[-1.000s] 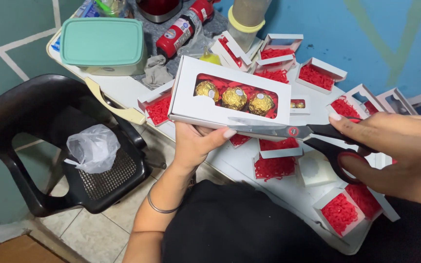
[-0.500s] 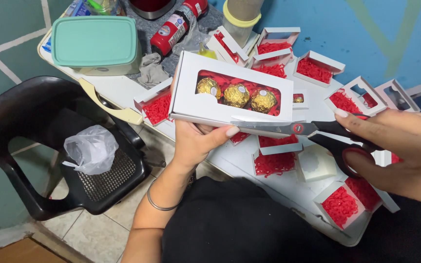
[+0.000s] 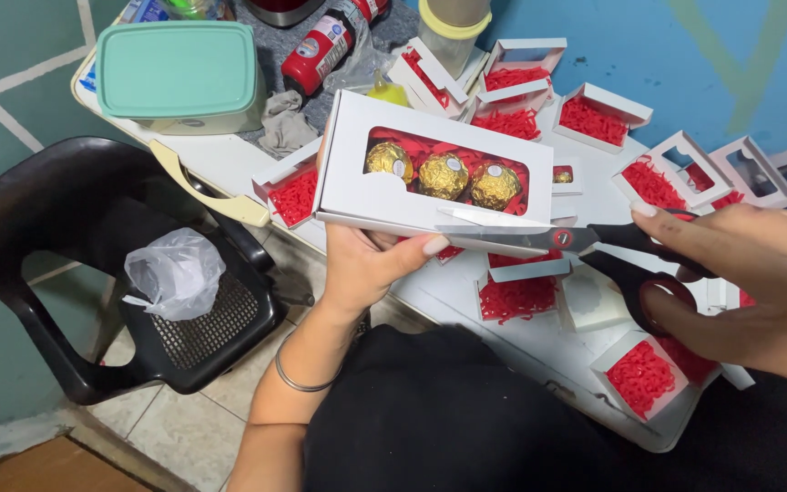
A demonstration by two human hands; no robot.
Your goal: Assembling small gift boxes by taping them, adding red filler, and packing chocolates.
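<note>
My left hand holds up a white window box from below; through its window show three gold-wrapped chocolates on red shredded paper. My right hand grips black-handled scissors. Their blades point left and lie against the lower front edge of the box, close to my left thumb.
Several open white boxes with red shredded paper lie on the white table. At the back stand a teal lidded container, a red bottle and a grey cloth. A black chair with a plastic bag stands left.
The scissors have slid left along the box's lower edge and their blades have come nearly together. The box stays held in my left hand.
</note>
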